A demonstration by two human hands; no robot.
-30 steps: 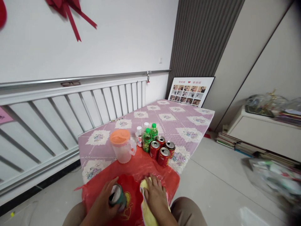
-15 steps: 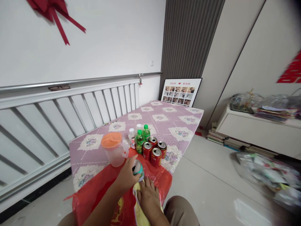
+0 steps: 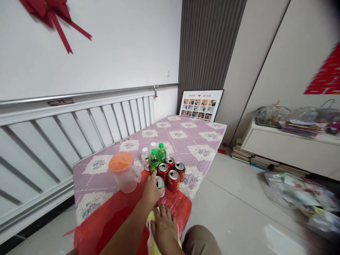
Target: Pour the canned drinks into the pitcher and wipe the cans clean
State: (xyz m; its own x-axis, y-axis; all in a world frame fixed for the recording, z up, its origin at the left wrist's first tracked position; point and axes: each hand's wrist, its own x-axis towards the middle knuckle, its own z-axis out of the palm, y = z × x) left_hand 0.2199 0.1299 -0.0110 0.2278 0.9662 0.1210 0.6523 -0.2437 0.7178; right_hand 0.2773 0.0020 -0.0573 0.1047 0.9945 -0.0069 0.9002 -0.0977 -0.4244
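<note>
My left hand [image 3: 152, 191] is wrapped round a teal can [image 3: 160, 184] with a silver top, which stands beside the red cans [image 3: 173, 180]. My right hand [image 3: 165, 224] lies spread on a yellow cloth [image 3: 154, 244] at the near edge. Under both is a red plastic sheet [image 3: 117, 212]. Behind the red cans are green-capped bottles [image 3: 154, 161] and white-capped bottles [image 3: 145, 158]. To the left of them stands a clear pitcher [image 3: 125, 179] with an orange lid.
The table has a purple floral cover [image 3: 179, 134]. A white radiator [image 3: 92, 124] runs along its left side. At the right are a low white cabinet [image 3: 281, 141] and plastic bags [image 3: 294, 198] on the floor.
My left hand has moved forward with the teal can, bringing it close to the red cans. My right hand remains on the cloth. The view has shifted slightly.
</note>
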